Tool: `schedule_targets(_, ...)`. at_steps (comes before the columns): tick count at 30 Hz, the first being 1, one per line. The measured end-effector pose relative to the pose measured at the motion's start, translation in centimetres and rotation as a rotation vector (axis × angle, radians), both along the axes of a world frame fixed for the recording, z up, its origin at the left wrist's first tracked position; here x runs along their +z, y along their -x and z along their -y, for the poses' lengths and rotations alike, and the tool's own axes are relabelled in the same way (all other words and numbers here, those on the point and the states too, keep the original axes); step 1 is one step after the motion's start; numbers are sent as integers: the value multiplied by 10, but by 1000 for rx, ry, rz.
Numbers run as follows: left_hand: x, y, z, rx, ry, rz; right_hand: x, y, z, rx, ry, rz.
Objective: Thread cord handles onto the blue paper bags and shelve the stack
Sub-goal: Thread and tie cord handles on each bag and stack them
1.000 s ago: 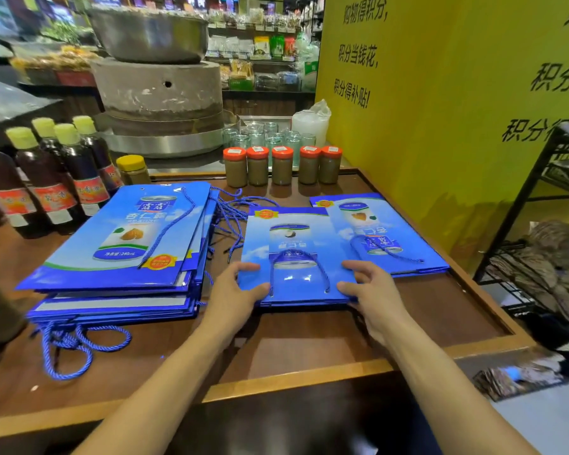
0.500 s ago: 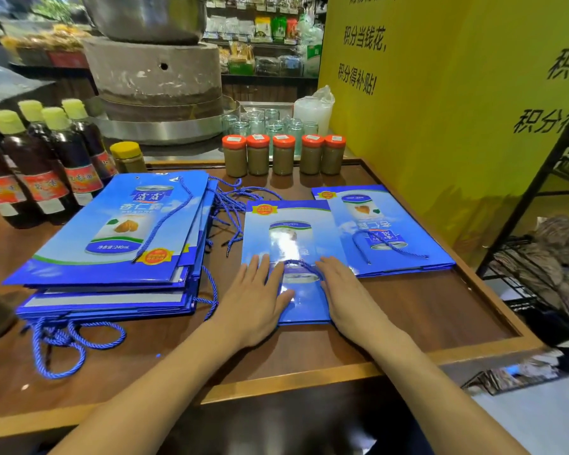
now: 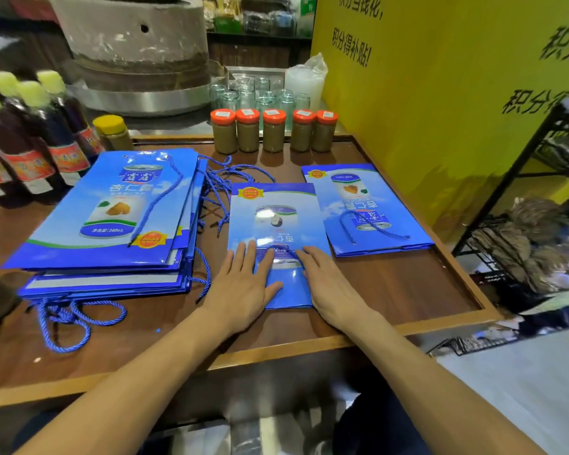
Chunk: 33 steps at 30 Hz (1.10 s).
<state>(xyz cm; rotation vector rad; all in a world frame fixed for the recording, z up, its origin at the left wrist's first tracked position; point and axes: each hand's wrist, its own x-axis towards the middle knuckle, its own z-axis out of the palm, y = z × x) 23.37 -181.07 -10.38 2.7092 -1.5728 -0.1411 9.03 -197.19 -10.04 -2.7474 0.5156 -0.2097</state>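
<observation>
Light: bright, even, from overhead.
Glare: white sheen on middle blue bag.
Blur: far-left bottles smeared.
Edges: wide-angle bending.

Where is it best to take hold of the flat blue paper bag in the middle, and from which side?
Probably pinch the near short edge of the flat blue paper bag, from your own side: it lies flat on the wooden table, and that edge shows free between the left hand and right hand, bare wood before it.

Shop, jarred goods, stocked shelves
</observation>
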Motion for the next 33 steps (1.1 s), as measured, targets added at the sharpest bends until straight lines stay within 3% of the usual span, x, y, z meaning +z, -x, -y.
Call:
schedule_targets(2, 8, 5, -6, -2, 29, -81, 6, 6, -5, -17, -59, 43)
schedule_targets(5, 29, 3, -27, -21, 215, -314, 22, 20, 2, -142, -243, 255)
schedule_targets(7, 40, -13, -42, -54, 247, -249, 29, 33, 24, -175, -168, 279)
schedule_targets(11, 49, -34, -51, -101, -17, 4, 26, 47, 54, 83, 228, 17)
schedule_targets(16, 56, -31, -50, -129, -58, -41, 19, 49, 49, 156, 276, 73)
schedule_targets(19, 48, -41, -63, -179, -30, -53, 18, 58, 54, 125, 121, 133)
schedule_targets(23, 51, -51, -52, -278, 211, -254, 32, 60, 55, -57, -309, 381)
schedule_targets(24, 56, -49, -48, -237, 320, -332, 39, 58, 54, -83, -412, 431)
schedule_targets(26, 69, -38, -51, -133, 639, -288, 60, 51, 49, -97, -564, 527)
schedule_targets(29, 92, -35, -53, -13, 913, -195, 87, 39, 48, -140, -599, 640)
schedule_targets(33, 133, -39, -36, 90, 1062, -202, 93, 25, 60, -261, -499, 499)
